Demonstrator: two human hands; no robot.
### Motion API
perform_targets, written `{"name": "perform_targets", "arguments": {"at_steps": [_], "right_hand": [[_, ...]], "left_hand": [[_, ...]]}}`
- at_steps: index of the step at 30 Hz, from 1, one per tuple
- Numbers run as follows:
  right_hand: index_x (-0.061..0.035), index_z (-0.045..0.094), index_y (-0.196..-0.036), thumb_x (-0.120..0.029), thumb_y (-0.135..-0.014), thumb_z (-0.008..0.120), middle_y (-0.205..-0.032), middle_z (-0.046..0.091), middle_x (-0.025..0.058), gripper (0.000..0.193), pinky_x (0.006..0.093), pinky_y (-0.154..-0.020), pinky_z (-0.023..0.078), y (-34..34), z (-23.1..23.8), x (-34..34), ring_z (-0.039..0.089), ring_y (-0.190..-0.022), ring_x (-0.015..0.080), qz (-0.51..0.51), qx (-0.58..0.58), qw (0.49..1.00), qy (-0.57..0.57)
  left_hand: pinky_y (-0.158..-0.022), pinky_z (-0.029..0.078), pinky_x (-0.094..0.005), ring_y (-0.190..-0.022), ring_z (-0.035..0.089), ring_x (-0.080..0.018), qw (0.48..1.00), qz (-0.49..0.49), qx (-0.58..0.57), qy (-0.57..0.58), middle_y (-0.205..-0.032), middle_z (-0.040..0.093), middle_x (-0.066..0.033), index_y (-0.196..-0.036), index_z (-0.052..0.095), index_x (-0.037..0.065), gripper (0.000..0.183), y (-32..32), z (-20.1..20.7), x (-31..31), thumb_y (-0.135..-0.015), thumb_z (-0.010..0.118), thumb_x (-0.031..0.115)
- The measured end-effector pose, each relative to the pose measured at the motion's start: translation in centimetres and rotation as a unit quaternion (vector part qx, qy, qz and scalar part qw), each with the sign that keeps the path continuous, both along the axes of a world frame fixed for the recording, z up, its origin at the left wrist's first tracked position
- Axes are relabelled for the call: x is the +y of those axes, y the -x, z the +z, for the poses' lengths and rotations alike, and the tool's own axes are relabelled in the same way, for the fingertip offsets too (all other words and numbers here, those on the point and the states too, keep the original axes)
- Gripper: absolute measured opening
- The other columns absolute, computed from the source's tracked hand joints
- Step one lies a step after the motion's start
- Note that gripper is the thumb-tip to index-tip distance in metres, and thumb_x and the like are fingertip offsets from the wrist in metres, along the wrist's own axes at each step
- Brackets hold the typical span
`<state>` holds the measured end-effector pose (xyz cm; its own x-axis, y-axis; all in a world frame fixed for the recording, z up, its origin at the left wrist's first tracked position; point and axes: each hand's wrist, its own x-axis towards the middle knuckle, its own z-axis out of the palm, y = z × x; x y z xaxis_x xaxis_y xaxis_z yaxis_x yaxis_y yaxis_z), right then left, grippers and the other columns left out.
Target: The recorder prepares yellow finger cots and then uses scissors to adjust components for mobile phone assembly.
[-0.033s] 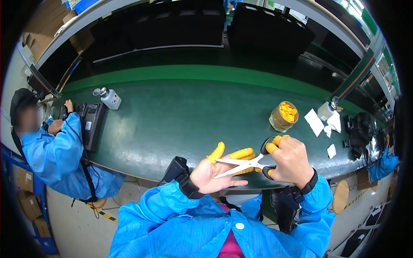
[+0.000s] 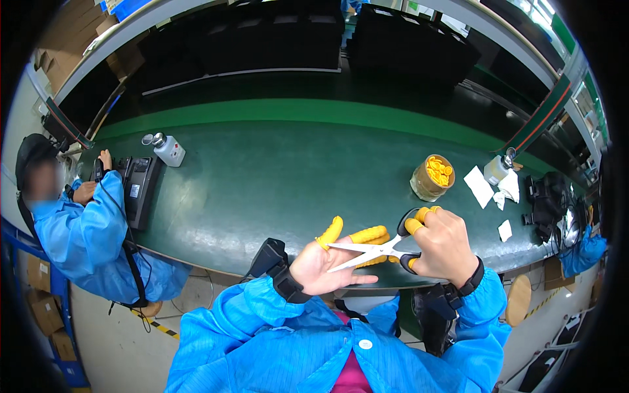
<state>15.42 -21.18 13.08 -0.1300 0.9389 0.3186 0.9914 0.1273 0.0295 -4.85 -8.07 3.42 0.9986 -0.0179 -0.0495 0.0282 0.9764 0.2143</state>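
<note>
My left hand (image 2: pixel 314 268) is turned palm up over the near edge of the green table, its fingers spread. Ribbed yellow finger cots (image 2: pixel 329 233) cover its thumb and several fingers; the little finger looks bare. A pair of scissors (image 2: pixel 388 249) with black handles is held in my right hand (image 2: pixel 447 245), which also has yellow cots on some fingertips. The blades stand apart and point left, lying across the left palm and fingers; whether they touch the skin I cannot tell. Beyond the right hand stands a round tub (image 2: pixel 427 190) filled with loose yellow finger cots (image 2: pixel 439 170).
White papers (image 2: pixel 479 187) and a pump bottle (image 2: pixel 496 171) lie right of the tub, with black equipment (image 2: pixel 552 202) at the far right. At left, a co-worker (image 2: pixel 82 223) handles a black device (image 2: pixel 140 190) near another pump bottle (image 2: pixel 171 152). Dark boxes (image 2: pixel 413 49) line the back.
</note>
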Motion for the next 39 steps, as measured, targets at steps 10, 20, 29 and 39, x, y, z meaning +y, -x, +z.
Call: {"name": "perform_targets", "arguments": {"at_steps": [10,20,29,39], "right_hand": [[-0.0025,0.07,-0.084,-0.019,-0.051,0.077,-0.078,0.058,0.011,0.038,0.0388,-0.062,0.049,-2.0,-0.6,1.2,0.059,-0.07,0.0299,0.103,0.098,0.99,0.019],[-0.0034,0.064,-0.061,-0.023,-0.049,0.071,-0.059,0.059,0.0121,0.024,0.0405,-0.057,0.048,-0.3,-1.2,2.3,0.06,-0.06,0.0317,0.122,0.074,0.982,0.125],[-0.0049,0.066,-0.07,-0.024,-0.052,0.073,-0.07,0.061,0.0112,0.027,0.0401,-0.065,0.046,0.7,1.3,0.2,0.06,-0.071,0.0296,0.046,0.032,0.995,0.087],[-0.005,0.069,-0.073,-0.028,-0.053,0.081,-0.071,0.059,0.0088,0.033,0.0384,-0.073,0.041,-1.5,1.0,-2.1,0.056,-0.079,0.0276,-0.051,-0.038,0.995,0.072]], "left_hand": [[-0.113,0.03,-0.0537,-0.143,0.033,-0.0263,0.993,-0.083,-0.02,-0.076,-0.158,0.031,-0.0083,-0.158,0.021,0.012,0.085,-0.7,-0.9,-0.8,-0.097,0.031,0.07],[-0.108,0.031,-0.0644,-0.143,0.031,-0.024,0.978,-0.036,0.05,-0.199,-0.152,0.036,-0.0045,-0.152,0.03,0.022,0.064,-1.1,-4.4,-1.4,-0.1,0.045,0.056],[-0.113,0.031,-0.055,-0.143,0.033,-0.0285,0.987,-0.067,0.052,-0.137,-0.153,0.037,-0.0114,-0.156,0.023,0.008,0.102,-1.6,0.0,-1.4,-0.087,0.024,0.083],[-0.113,0.025,-0.0614,-0.15,0.015,-0.0259,0.992,-0.04,0.003,-0.123,-0.162,0.022,-0.0081,-0.156,0.026,0.011,0.117,0.3,1.1,1.4,-0.074,0.016,0.094]]}}
